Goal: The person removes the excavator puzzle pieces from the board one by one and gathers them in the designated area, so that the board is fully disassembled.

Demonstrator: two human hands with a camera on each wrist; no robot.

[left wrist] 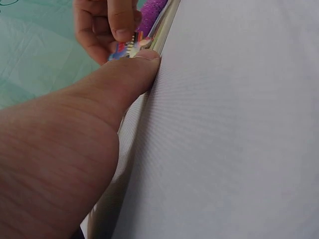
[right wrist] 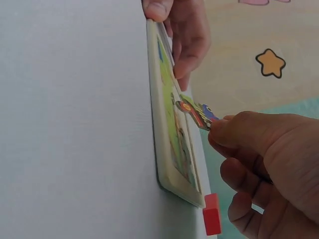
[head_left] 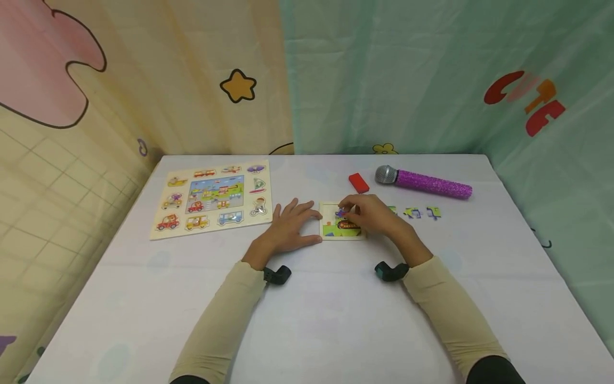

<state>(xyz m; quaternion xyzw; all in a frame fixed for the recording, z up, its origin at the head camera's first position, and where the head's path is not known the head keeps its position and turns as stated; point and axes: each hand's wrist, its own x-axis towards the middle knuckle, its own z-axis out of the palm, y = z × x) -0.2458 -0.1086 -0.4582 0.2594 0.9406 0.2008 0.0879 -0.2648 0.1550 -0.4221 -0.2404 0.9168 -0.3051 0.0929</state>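
A small puzzle board (head_left: 341,238) with a pale raised rim lies flat on the table, part of its picture filled in green and orange. My right hand (head_left: 371,213) pinches a colourful puzzle piece (right wrist: 197,113) between thumb and fingertips, tilted over the board in the right wrist view. To the board's left, my left hand (head_left: 290,228) lies with its fingers spread, the thumb and a fingertip at the board's left edge. Loose puzzle pieces (head_left: 411,213) sit in a row right of the right hand, one of them partly hidden by it.
A red block (head_left: 358,183) lies behind the small board, beside a microphone (head_left: 431,184) with a glittery purple handle. On the left is a larger picture puzzle board (head_left: 216,225) with vehicle shapes. Printed curtains (head_left: 384,80) hang behind the white table (head_left: 331,320).
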